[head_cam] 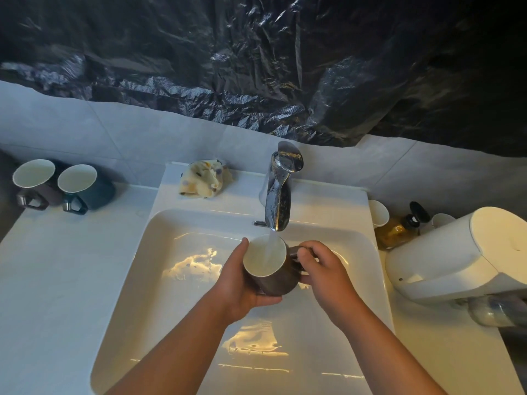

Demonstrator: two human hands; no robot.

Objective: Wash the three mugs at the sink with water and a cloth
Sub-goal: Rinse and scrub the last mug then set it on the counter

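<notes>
The brown mug [276, 280] is clasped by the left hand [242, 283], its handle [293, 251] pinched and mostly hidden by the right hand [325, 272].

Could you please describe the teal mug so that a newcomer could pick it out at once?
Start at the white sink; on the counter to its left sit two mugs with white insides. The teal mug is the one nearer the sink, bluer than its brown neighbour.
</notes>
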